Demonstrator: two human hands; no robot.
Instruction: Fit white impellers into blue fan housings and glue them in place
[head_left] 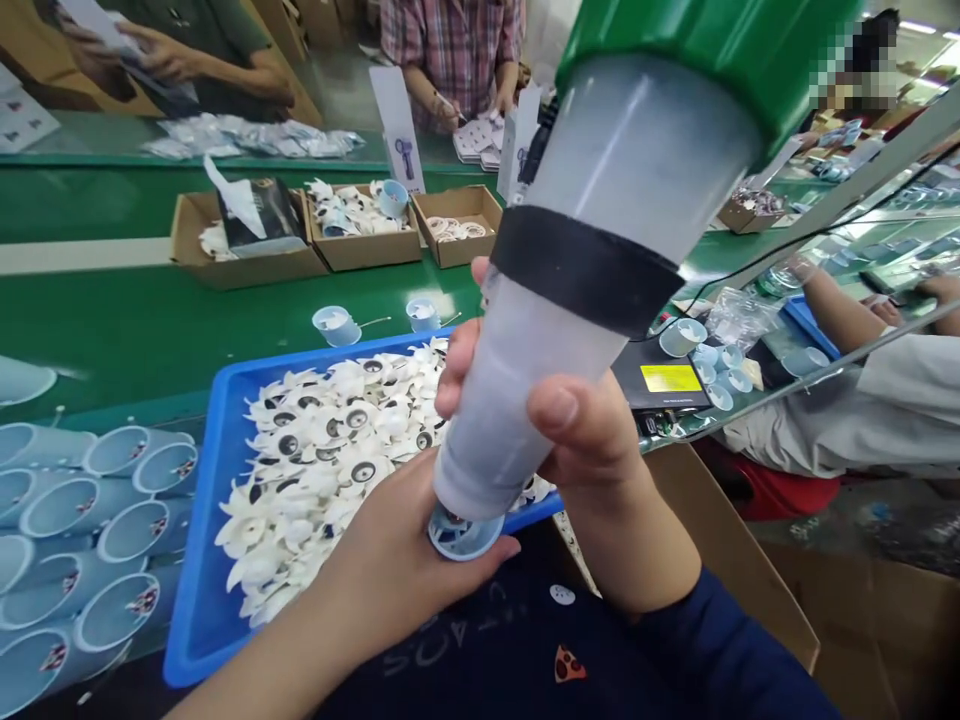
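No wording here can be read with certainty. Pale letters on the dark navy shirt [427, 640] appear upside down and only partly in view. The rectangular yellow label [670, 378] on a flat black box [645, 392] shows no legible print, and the glossy black carton [259, 215] is too blurred to read. Small red marks on the pale blue plastic cups [116, 612] are illegible, and the tall white cards [396, 130] show only a purple-blue picture.

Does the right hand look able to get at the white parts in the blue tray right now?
Probably not right away: the right hand is wrapped around the frosted tube and would have to let go. Otherwise the way looks free, since the white parts in the blue tray lie just below it.
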